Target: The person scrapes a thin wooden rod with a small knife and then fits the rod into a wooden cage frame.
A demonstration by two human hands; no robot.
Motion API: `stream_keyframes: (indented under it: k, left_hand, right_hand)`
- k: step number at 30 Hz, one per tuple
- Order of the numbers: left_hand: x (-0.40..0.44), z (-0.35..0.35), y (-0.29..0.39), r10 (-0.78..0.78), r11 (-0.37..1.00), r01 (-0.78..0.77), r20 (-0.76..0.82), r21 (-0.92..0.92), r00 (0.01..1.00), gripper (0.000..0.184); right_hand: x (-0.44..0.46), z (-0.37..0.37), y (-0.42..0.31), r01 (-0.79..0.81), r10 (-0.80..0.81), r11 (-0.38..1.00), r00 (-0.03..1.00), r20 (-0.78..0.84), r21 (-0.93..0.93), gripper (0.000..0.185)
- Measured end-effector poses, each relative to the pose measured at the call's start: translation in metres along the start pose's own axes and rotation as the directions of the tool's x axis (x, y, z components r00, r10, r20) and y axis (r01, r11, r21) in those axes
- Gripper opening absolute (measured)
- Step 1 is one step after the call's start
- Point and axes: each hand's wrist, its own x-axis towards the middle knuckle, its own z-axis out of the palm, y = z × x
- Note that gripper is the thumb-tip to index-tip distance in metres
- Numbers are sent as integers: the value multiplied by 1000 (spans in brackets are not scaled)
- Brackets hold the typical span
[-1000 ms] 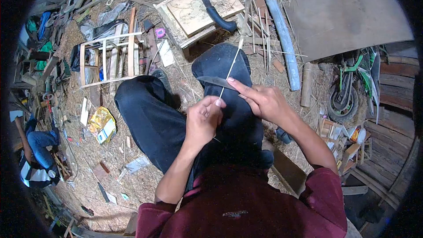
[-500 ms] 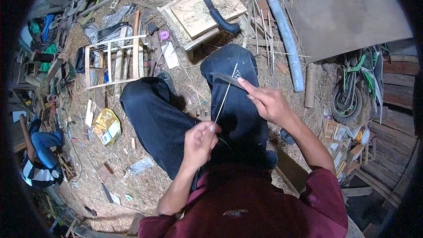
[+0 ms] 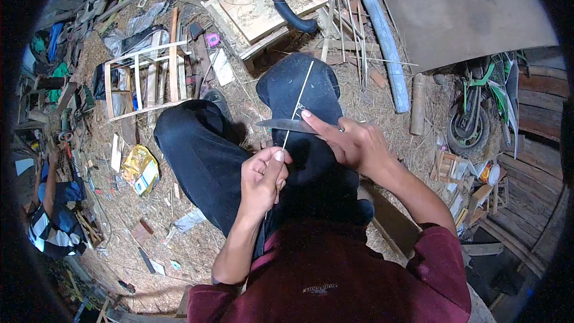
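Observation:
My left hand (image 3: 261, 180) pinches a thin pale strip, maybe bamboo or wood (image 3: 304, 91), between thumb and fingers. The strip slants up and away over my right knee, and its lower end runs down past my wrist. In my right hand (image 3: 353, 143) is a knife (image 3: 290, 125), its blade pointing left with my index finger stretched along it. The blade crosses the strip just above my left hand and appears to touch it. The knife's handle is mostly hidden in my palm.
Ahead stands a low wooden table (image 3: 281, 3) with a dark-handled machete (image 3: 287, 12) on it. A small wooden frame (image 3: 146, 78) and a yellow bag (image 3: 140, 167) lie left. Another person (image 3: 57, 215) sits far left. At right are a board (image 3: 472, 15) and a small motorbike (image 3: 478, 104).
My right hand and the knife have moved down along the strip, closer to my left hand. The blade has turned more level. My left hand has shifted slightly left and up.

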Motion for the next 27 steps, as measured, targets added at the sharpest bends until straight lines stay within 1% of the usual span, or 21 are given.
stream_keyframes:
  k: [2, 5, 6, 8, 9, 12, 13, 15, 16, 17, 19, 21, 23, 26, 27]
  left_hand:
    - [-3, -2, 0, 1, 1000, -2, -20, -22, 1000, 28]
    - [-15, -10, -2, -15, 1000, 16, 17, -1, 1000, 27]
    - [-21, -13, -7, 10, 1000, -9, 39, -5, 999, 26]
    - [-33, -19, -8, -40, 999, 40, 4, -19, 999, 25]
    - [-34, -23, -10, -33, 999, 33, 21, -8, 999, 24]
    - [-30, -27, -10, 4, 1000, -6, 79, 25, 997, 24]
    - [-27, -24, -6, 17, 999, -20, 90, 37, 996, 23]
    - [-22, -19, 1, 35, 998, -41, 107, 55, 994, 23]
    - [-20, -17, 4, 40, 997, -47, 111, 63, 993, 23]
    - [-18, -15, 5, 38, 996, -47, 113, 72, 993, 22]
    - [-14, -9, 6, 44, 995, -54, 132, 78, 990, 23]
    - [-12, -6, 5, 67, 991, -83, 147, 107, 987, 23]
    - [-9, -3, 2, 119, 979, -141, 148, 148, 982, 22]
    - [-10, 1, 15, 71, 988, -83, 94, 132, 993, 23]
    - [-7, 2, 17, 78, 988, -88, 86, 125, 993, 23]
  right_hand:
    - [1, 2, 0, 13, -13, 1000, 1000, 7, 5, 59]
    - [9, 5, 4, -58, 53, 995, 997, -59, -81, 58]
    - [11, 6, 7, -57, 54, 998, 996, -78, -38, 59]
    - [13, 7, 16, -53, 59, 997, 991, -116, 57, 59]
    - [16, 4, 17, -45, 57, 994, 992, -115, 104, 57]
    - [19, 12, 29, -45, 95, 965, 979, -182, 260, 57]
    - [20, 7, 26, -48, 134, 926, 969, -208, 375, 51]
    - [34, 6, 29, 14, 210, 887, 878, -430, 462, 45]
    - [35, 1, 24, -72, 378, 765, 855, -356, 640, 37]
    - [37, -5, 18, -132, 533, 599, 802, -269, 790, 34]
    - [45, -16, 10, -169, 536, 439, 837, -106, 882, 26]
    - [56, -18, 3, -210, 529, 307, 849, 17, 928, 19]
    - [65, -13, 3, -187, 514, 234, 857, 42, 954, 18]
    - [73, -10, 0, -143, 474, 135, 878, 63, 980, 18]
    - [75, -11, -1, -134, 455, 126, 888, 63, 983, 19]
